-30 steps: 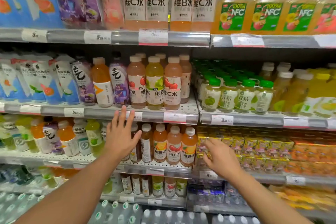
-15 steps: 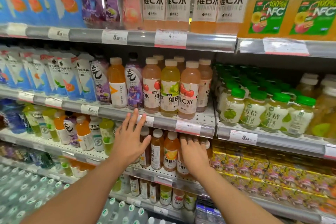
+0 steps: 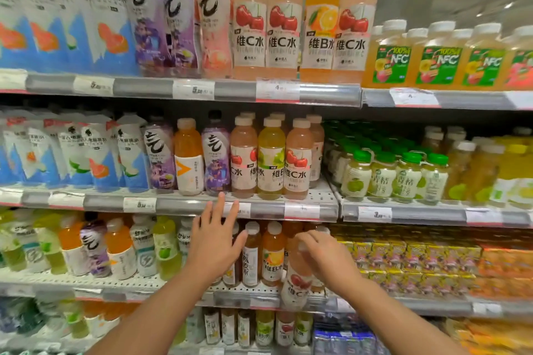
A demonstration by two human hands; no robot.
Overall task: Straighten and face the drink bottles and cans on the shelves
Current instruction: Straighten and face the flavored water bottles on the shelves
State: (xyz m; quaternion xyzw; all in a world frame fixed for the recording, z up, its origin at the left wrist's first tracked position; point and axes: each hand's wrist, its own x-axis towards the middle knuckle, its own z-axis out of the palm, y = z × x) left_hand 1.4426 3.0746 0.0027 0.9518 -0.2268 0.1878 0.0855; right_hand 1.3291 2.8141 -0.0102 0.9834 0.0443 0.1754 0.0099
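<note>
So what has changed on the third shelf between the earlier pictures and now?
The right hand moved left from the juice cartons, gripped the pink vitamin C bottle and is pulling it forward, tilted. The left hand stayed open before the neighbouring bottles.

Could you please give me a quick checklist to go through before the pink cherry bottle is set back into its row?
1. Right hand has a grip on the pink cherry bottle near its top: ok.
2. Bottle upright: not ok, it tilts, with its base out over the shelf edge.
3. Label facing front: ok, the cherries and lettering show.
4. Left hand clear of the bottle's path: ok, it is open in front of the bottles further left.
5. Neighbouring orange bottle upright and faced: ok.
6. Free slot behind the bottle: cannot tell, the right hand and the bottle hide it.
</note>
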